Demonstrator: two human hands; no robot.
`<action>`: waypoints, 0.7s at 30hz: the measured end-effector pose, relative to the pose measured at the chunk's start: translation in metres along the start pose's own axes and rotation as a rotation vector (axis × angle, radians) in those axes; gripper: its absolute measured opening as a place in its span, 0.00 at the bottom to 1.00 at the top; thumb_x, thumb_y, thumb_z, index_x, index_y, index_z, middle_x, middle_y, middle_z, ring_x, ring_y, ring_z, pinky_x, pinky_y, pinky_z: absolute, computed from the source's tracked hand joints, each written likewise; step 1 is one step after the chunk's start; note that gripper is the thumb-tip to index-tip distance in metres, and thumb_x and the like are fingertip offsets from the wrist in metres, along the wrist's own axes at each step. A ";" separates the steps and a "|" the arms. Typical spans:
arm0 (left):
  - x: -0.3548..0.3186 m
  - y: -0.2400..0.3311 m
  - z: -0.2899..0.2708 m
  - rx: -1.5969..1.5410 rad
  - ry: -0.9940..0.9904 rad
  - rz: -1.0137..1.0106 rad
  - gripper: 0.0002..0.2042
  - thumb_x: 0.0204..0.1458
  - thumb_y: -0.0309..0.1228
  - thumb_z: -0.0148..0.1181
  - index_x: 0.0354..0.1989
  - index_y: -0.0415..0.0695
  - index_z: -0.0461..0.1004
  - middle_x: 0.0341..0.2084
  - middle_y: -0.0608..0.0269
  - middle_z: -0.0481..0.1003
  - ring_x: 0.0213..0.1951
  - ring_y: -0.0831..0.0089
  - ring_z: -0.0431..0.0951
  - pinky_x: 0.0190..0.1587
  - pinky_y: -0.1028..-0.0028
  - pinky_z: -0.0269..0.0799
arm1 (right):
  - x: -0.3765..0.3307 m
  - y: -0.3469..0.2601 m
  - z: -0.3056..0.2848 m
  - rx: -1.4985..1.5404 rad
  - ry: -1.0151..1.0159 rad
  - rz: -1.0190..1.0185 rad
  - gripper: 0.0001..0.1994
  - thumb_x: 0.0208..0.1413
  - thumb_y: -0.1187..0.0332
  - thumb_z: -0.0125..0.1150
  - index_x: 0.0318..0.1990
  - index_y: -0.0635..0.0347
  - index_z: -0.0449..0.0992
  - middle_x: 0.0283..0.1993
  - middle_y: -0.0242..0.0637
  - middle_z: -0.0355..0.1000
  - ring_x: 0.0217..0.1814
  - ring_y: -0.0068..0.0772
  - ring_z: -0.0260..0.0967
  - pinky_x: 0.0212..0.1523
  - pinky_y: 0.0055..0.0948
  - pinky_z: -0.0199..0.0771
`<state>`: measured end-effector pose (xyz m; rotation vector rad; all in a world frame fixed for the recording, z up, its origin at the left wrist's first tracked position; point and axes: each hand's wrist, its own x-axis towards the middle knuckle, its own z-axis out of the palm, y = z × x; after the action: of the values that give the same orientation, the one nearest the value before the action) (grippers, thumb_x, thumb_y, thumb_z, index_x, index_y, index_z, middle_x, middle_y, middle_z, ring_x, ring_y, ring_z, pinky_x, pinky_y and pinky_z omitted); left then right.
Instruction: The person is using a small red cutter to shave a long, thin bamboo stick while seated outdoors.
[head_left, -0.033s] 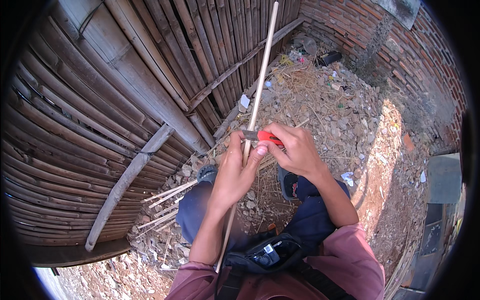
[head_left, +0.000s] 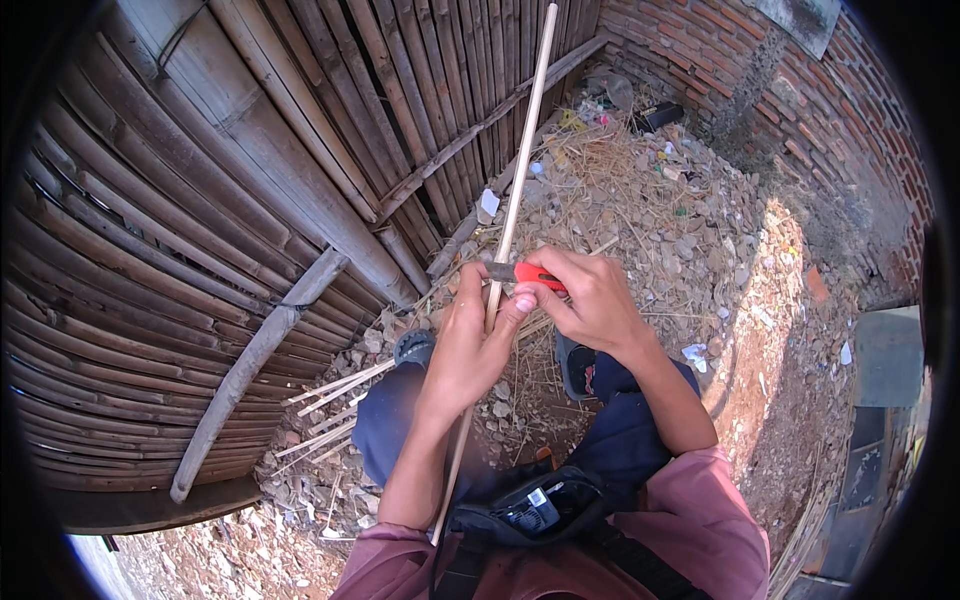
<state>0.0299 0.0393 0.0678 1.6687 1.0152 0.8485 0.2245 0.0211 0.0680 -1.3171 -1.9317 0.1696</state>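
A long pale bamboo strip (head_left: 518, 170) runs from the top of the view down past my left forearm toward my lap. My left hand (head_left: 468, 340) is closed around it at about mid-length, thumb pointing up along it. In my right hand (head_left: 592, 300) is a red utility knife (head_left: 540, 277), gripped by its handle. Its grey blade lies across the strip, close to my left fingertips and thumb. How deep the edge sits in the strip cannot be made out.
Several cut bamboo strips (head_left: 335, 390) lie on the stony ground by my left leg. A bamboo wall (head_left: 230, 190) rises at the left, a brick wall (head_left: 850, 130) at the far right. Straw and litter (head_left: 600, 150) are heaped ahead. An open black pouch (head_left: 530, 505) sits at my waist.
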 end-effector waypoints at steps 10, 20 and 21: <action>0.001 -0.019 0.009 -0.062 0.061 0.104 0.16 0.70 0.39 0.64 0.52 0.38 0.71 0.22 0.72 0.69 0.25 0.82 0.66 0.28 0.73 0.65 | -0.001 0.005 0.002 0.035 -0.010 -0.049 0.10 0.57 0.68 0.71 0.44 0.62 0.81 0.34 0.45 0.81 0.32 0.50 0.81 0.33 0.40 0.79; 0.000 -0.007 0.012 0.043 0.148 0.039 0.16 0.67 0.39 0.67 0.46 0.35 0.75 0.20 0.51 0.76 0.22 0.71 0.72 0.28 0.64 0.69 | 0.000 -0.002 0.001 -0.039 0.042 -0.023 0.10 0.59 0.66 0.72 0.44 0.59 0.82 0.32 0.42 0.81 0.29 0.48 0.81 0.30 0.39 0.77; 0.000 -0.007 0.012 0.037 0.153 0.039 0.16 0.67 0.39 0.67 0.46 0.36 0.75 0.20 0.51 0.76 0.22 0.72 0.72 0.28 0.64 0.69 | -0.001 -0.002 0.001 -0.051 0.045 -0.020 0.10 0.59 0.66 0.71 0.44 0.59 0.82 0.32 0.42 0.81 0.29 0.49 0.81 0.29 0.39 0.77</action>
<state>0.0391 0.0364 0.0575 1.6797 1.1111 1.0009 0.2222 0.0196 0.0682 -1.3233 -1.9226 0.0803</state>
